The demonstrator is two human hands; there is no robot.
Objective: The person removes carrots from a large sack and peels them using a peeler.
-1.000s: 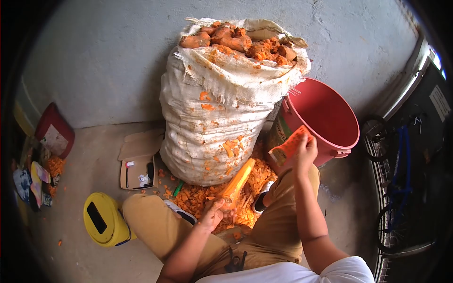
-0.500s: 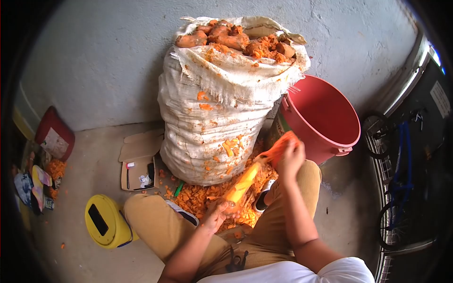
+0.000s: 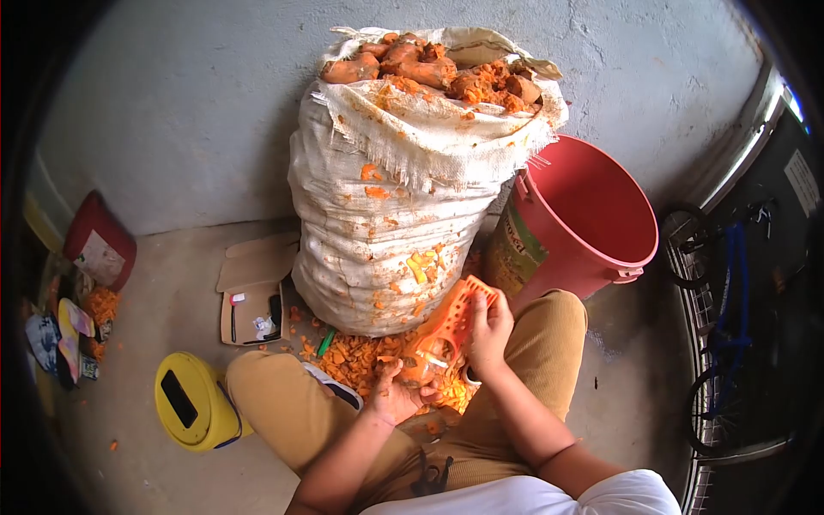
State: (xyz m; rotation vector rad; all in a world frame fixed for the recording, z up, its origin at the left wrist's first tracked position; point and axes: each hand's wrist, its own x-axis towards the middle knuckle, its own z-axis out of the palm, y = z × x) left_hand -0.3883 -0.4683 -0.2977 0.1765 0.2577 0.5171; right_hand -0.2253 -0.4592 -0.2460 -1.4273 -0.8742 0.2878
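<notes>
My left hand (image 3: 396, 396) holds the lower end of a thick orange squash-like vegetable (image 3: 415, 367) over my lap; I cannot tell its exact kind. In my right hand (image 3: 490, 335) is an orange plastic tool with rows of holes (image 3: 459, 316), its far part laid along the vegetable. The tool hides most of the vegetable's upper length, and any blade is out of sight. Orange peelings (image 3: 354, 365) are heaped on the floor between my legs, below both hands. Just ahead stands a white woven sack (image 3: 378, 240), filled to the top with orange vegetable pieces (image 3: 421, 67).
A red bucket (image 3: 592, 275) stands right of the sack. On the left are a yellow bucket (image 3: 199, 421) with a phone (image 3: 178, 399) on its lid and an open cardboard box (image 3: 249, 279). A bicycle (image 3: 730, 335) is at the far right. A green-handled item (image 3: 326, 342) lies among the peelings.
My right hand has come down and left with the orange tool, from beside the red bucket to the vegetable. My left hand still grips the vegetable, now largely covered by the tool.
</notes>
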